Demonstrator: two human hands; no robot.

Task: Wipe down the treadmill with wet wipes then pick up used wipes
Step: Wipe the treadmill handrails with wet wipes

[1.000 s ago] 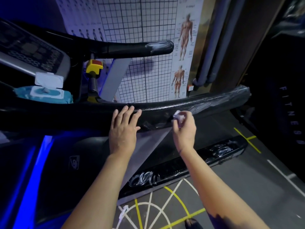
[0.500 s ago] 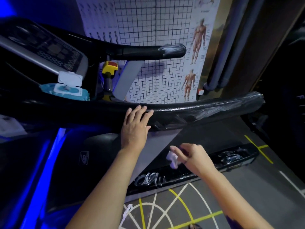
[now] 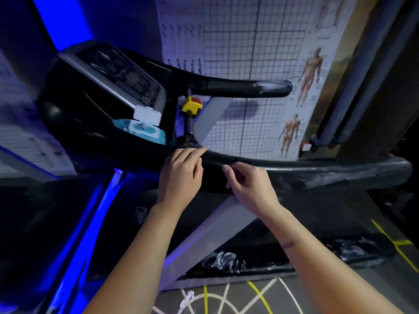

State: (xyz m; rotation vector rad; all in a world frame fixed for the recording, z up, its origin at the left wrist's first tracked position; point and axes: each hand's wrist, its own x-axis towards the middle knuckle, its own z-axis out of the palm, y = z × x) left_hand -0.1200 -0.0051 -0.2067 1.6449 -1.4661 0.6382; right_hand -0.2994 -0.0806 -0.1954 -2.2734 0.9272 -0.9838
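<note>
The treadmill's long black handrail (image 3: 328, 172), wrapped in shiny plastic, runs across the middle of the view. My left hand (image 3: 181, 171) rests on the rail with its fingers laid over the top edge. Just to its right, my right hand (image 3: 247, 186) hovers at the rail with loosely curled fingers, the index tip near the surface; no wipe shows in it. A blue wet wipes pack (image 3: 145, 131) with its white lid flipped up lies on the console tray. One crumpled white used wipe (image 3: 187, 299) lies on the floor below.
The console (image 3: 122, 78) sits at upper left, with a yellow-and-red safety key (image 3: 192, 105) beside it. A second black handle (image 3: 249, 88) juts right above the rail. The deck's side rail (image 3: 226, 261) carries crumpled plastic. A grid chart with anatomy figures (image 3: 249, 53) covers the wall.
My right hand dropped below the rail holding a crumpled wipe, then rose back to the rail with no wipe visible. The view swung left and up. My left hand stayed on the rail.
</note>
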